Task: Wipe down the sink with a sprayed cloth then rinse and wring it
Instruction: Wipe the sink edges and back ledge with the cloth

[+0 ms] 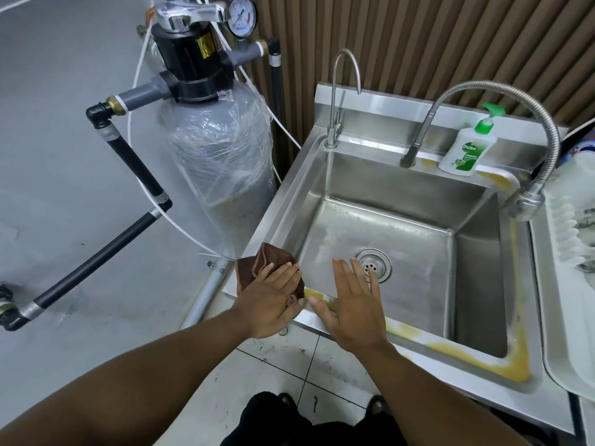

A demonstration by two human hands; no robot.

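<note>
The left hand [273, 297], fingers straight, pressed the brown cloth [264, 262] flat on the near-left rim corner of the sink [285, 194]; the right hand [351, 304] was spread open beside it, holding nothing. Wiping was judged barely begun, and the next move called for drawing the cloth along the yellow residue [515, 358] on the rim. Whether the cloth had been sprayed could not be determined.

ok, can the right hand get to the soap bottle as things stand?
Probably yes. The right hand is open and empty over the front rim; only the open sink lies between it and the soap bottle on the back ledge, though the hose faucet arches close by.
</note>
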